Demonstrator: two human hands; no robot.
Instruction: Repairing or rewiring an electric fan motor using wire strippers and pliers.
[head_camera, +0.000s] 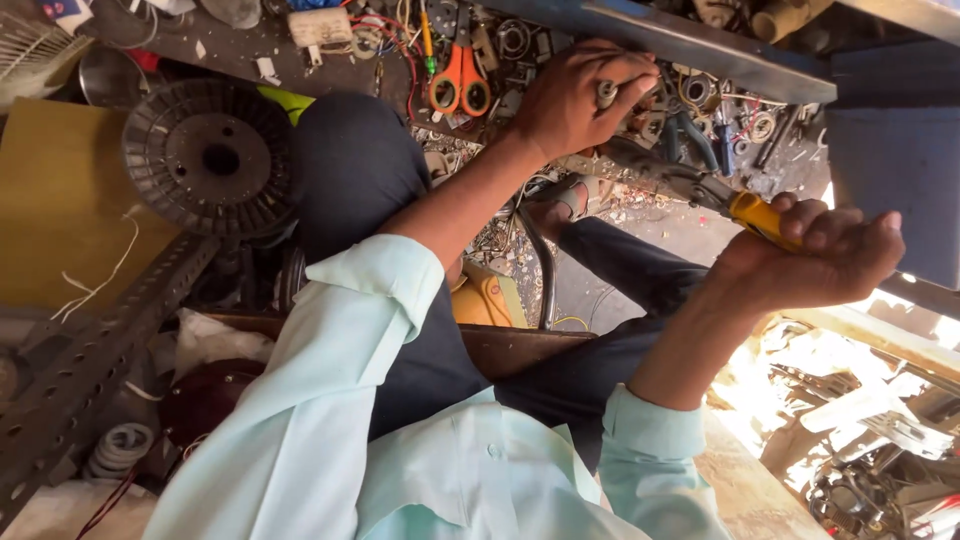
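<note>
left hand (580, 100) clamps small metal part (606, 94) steady | right hand (820, 255) closed round yellow-handled tool (735, 205), tip angled at it | scissors (460, 85) nearby

Left hand (578, 100) sits up top centre, on the clutter of small parts (700, 100), fingers round a small metal piece (606, 93). Scissors (460, 85) lie just left of that hand. Further left, slotted disc (210, 155), beside the knee (350, 160). Perforated angle bar (90, 350) runs diagonally below the disc, toward bottom left corner. Right hand (825, 255) is at right, well apart from the left, gripping a tool handle (760, 220); tool shaft (660, 175) runs up-left toward the left hand. Metal beam (700, 45) crosses behind both, top right. Scrap pile (880, 460) bottom right, below right hand.
</note>
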